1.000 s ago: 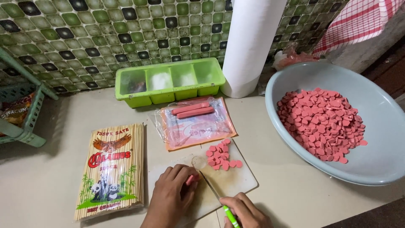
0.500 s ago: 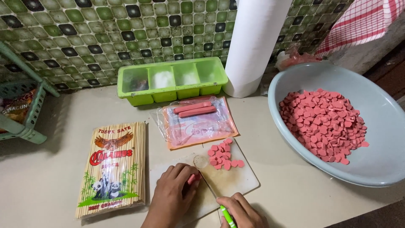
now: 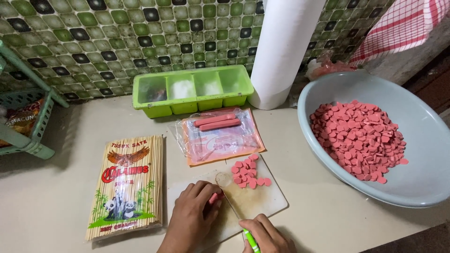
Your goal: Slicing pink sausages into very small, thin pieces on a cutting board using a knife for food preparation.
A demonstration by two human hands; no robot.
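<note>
Head camera looks down on the pale counter (image 3: 56,197) where I work, with a green and black tiled wall (image 3: 117,37) behind it. Biggest on the counter is the grey-blue bowl (image 3: 422,140) at my right, holding a heap of pink sausage slices (image 3: 358,138). A tall white paper roll (image 3: 283,47) stands upright against the wall, just beside the green tray (image 3: 194,89) with four compartments. At the far left is a green wire rack (image 3: 26,117). A flat pack of bamboo skewers (image 3: 126,185) lies to the left of the cutting board (image 3: 262,201). Just behind the board lies an opened plastic packet (image 3: 218,136) with two whole sausages (image 3: 215,122) at its top end. A small pile of cut slices (image 3: 248,171) sits on the board's far corner.

My left hand (image 3: 192,215) lies palm down on the board, fingers curled together and pressing on the sausage (image 3: 215,197), of which only a pink end shows. My right hand (image 3: 267,236) is closed around the knife's green handle (image 3: 251,241), its blade (image 3: 229,204) angled across the board just beside the sausage end.
</note>
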